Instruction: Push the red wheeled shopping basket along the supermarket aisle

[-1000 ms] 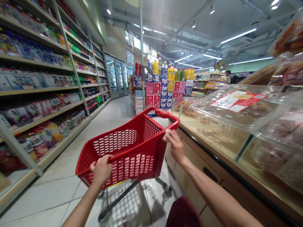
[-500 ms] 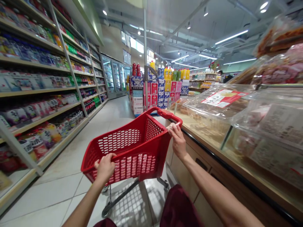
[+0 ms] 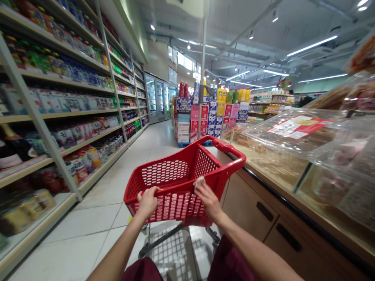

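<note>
A red plastic shopping cart [image 3: 172, 191] with perforated sides stands crosswise before me, its handle [image 3: 231, 150] at the right. My left hand [image 3: 148, 201] is closed over the near rim, toward the cart's left end. Farther right along that same rim, my right hand [image 3: 206, 195] presses a small crumpled white tissue [image 3: 199, 180] against the red plastic. Its fingers are bent around the tissue, which is mostly covered; whether it is paper or cloth I cannot tell. The visible part of the basket's inside shows no goods.
Shelves of drinks [image 3: 73, 101] line the left side. At right, a wooden counter [image 3: 249, 191] with clear bins and packaged food stands close to the cart. Stacked drink cartons [image 3: 202, 117] and a metal pole [image 3: 203, 66] are ahead. Glass-door fridges [image 3: 158, 95] stand at the back left.
My right hand has moved from the handle end leftward onto the near rim, carrying the white tissue. My left hand stays on the rim. The view has turned slightly left.
</note>
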Motion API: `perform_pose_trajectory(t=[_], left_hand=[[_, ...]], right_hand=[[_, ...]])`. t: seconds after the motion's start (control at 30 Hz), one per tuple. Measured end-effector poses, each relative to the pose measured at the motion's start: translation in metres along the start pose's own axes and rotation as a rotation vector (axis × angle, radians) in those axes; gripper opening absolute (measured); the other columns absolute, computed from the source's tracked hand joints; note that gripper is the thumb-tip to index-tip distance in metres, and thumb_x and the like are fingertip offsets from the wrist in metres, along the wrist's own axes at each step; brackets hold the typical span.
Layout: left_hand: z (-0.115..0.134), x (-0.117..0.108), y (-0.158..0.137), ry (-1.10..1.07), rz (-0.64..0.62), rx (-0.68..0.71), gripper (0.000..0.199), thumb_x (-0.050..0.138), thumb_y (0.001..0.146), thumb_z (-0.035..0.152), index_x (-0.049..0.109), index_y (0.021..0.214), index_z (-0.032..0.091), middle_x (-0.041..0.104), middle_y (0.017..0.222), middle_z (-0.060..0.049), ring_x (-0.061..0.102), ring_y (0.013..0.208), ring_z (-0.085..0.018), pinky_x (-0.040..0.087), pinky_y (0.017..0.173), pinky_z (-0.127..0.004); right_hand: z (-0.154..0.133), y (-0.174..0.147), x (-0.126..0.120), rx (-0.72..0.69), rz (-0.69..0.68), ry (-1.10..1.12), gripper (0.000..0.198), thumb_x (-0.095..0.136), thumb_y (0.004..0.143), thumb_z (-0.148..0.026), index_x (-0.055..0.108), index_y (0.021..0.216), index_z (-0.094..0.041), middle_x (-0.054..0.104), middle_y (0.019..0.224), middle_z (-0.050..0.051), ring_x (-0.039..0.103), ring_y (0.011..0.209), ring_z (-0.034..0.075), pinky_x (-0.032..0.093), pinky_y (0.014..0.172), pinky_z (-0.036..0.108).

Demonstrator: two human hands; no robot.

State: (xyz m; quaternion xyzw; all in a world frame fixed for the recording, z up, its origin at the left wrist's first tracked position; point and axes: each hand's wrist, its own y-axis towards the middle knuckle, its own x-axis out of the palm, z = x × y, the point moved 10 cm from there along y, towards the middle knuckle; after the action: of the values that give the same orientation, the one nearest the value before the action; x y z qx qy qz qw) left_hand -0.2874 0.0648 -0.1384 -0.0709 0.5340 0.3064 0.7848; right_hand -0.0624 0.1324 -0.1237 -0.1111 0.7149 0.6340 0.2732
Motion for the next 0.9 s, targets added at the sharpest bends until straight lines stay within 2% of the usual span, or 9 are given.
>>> perform_pose_trajectory(t=[0.07, 0.13, 0.23, 0.33, 0.5, 0.67, 0.73, 0.83, 0.9], left_hand=[[-0.002, 0.000, -0.001, -0.014, -0.010, 0.013, 0.047, 0.032, 0.060, 0.003, 0.057, 0.095, 0.024, 0.063, 0.101, -0.003, 0.051, 0.104, -0.018, 0.019, 0.100, -0.047], [-0.005, 0.000, -0.001, -0.048, -0.047, 0.052, 0.051, 0.032, 0.059, 0.003, 0.057, 0.099, 0.023, 0.061, 0.107, -0.002, 0.049, 0.106, -0.017, 0.018, 0.101, -0.047], [-0.021, -0.009, 0.002, -0.150, -0.061, 0.092, 0.052, 0.032, 0.060, 0.006, 0.057, 0.102, 0.023, 0.058, 0.114, 0.000, 0.046, 0.111, -0.014, 0.022, 0.103, -0.038], [-0.062, -0.027, 0.003, -0.217, -0.002, -0.048, 0.042, 0.028, 0.069, 0.015, 0.061, 0.095, 0.021, 0.061, 0.110, 0.000, 0.046, 0.112, -0.015, 0.029, 0.100, -0.032], [-0.087, -0.028, -0.006, -0.238, -0.026, -0.086, 0.044, 0.022, 0.076, 0.029, 0.063, 0.086, 0.019, 0.063, 0.106, -0.002, 0.052, 0.106, -0.016, 0.036, 0.095, -0.029], [-0.091, -0.021, -0.006, -0.339, -0.022, -0.121, 0.050, 0.017, 0.079, 0.037, 0.063, 0.087, 0.019, 0.066, 0.098, -0.003, 0.056, 0.097, -0.016, 0.039, 0.091, -0.031], [-0.094, -0.021, -0.005, -0.350, -0.026, -0.136, 0.052, 0.015, 0.080, 0.040, 0.063, 0.087, 0.019, 0.065, 0.100, -0.004, 0.056, 0.098, -0.017, 0.038, 0.093, -0.033], [-0.094, -0.019, -0.004, -0.232, -0.053, -0.161, 0.049, 0.016, 0.082, 0.037, 0.062, 0.089, 0.020, 0.061, 0.110, -0.005, 0.050, 0.109, -0.020, 0.023, 0.102, -0.046], [-0.085, -0.019, -0.003, -0.105, -0.036, -0.172, 0.045, 0.019, 0.082, 0.033, 0.059, 0.096, 0.020, 0.055, 0.119, -0.007, 0.042, 0.117, -0.022, 0.009, 0.102, -0.055]], right_hand=[[-0.022, -0.019, 0.028, -0.067, -0.146, 0.034, 0.032, 0.039, 0.087, -0.017, 0.055, 0.112, -0.026, 0.058, 0.113, 0.003, 0.040, 0.119, 0.015, 0.043, 0.095, 0.035], [-0.045, -0.019, 0.043, -0.093, -0.187, 0.070, 0.031, 0.039, 0.087, -0.017, 0.054, 0.113, -0.026, 0.058, 0.115, 0.002, 0.040, 0.119, 0.015, 0.042, 0.095, 0.034], [-0.074, 0.020, 0.049, -0.091, -0.096, 0.108, 0.033, 0.036, 0.088, -0.015, 0.051, 0.117, -0.021, 0.052, 0.122, 0.005, 0.031, 0.125, 0.016, 0.034, 0.101, 0.038], [-0.098, 0.044, 0.075, -0.118, -0.089, 0.107, 0.032, 0.036, 0.088, -0.015, 0.053, 0.115, -0.020, 0.052, 0.122, 0.005, 0.030, 0.125, 0.017, 0.032, 0.103, 0.039], [-0.153, 0.008, 0.137, -0.369, -0.338, 0.128, 0.021, 0.043, 0.086, -0.020, 0.062, 0.093, -0.019, 0.062, 0.107, 0.002, 0.046, 0.113, 0.014, 0.039, 0.097, 0.029], [-0.157, 0.036, 0.134, -0.241, -0.209, 0.124, 0.028, 0.039, 0.087, -0.016, 0.057, 0.108, -0.019, 0.053, 0.120, 0.002, 0.030, 0.125, 0.017, 0.029, 0.104, 0.037], [-0.156, 0.030, 0.140, -0.268, -0.251, 0.110, 0.027, 0.040, 0.087, -0.017, 0.057, 0.107, -0.021, 0.055, 0.119, 0.002, 0.033, 0.123, 0.016, 0.031, 0.102, 0.036], [-0.151, 0.000, 0.140, -0.366, -0.334, 0.125, 0.024, 0.041, 0.087, -0.020, 0.062, 0.096, -0.021, 0.061, 0.108, 0.000, 0.043, 0.116, 0.014, 0.038, 0.097, 0.028], [-0.135, -0.006, 0.122, -0.343, -0.294, 0.128, 0.025, 0.039, 0.088, -0.020, 0.063, 0.095, -0.021, 0.062, 0.107, 0.000, 0.042, 0.117, 0.014, 0.038, 0.097, 0.029]])
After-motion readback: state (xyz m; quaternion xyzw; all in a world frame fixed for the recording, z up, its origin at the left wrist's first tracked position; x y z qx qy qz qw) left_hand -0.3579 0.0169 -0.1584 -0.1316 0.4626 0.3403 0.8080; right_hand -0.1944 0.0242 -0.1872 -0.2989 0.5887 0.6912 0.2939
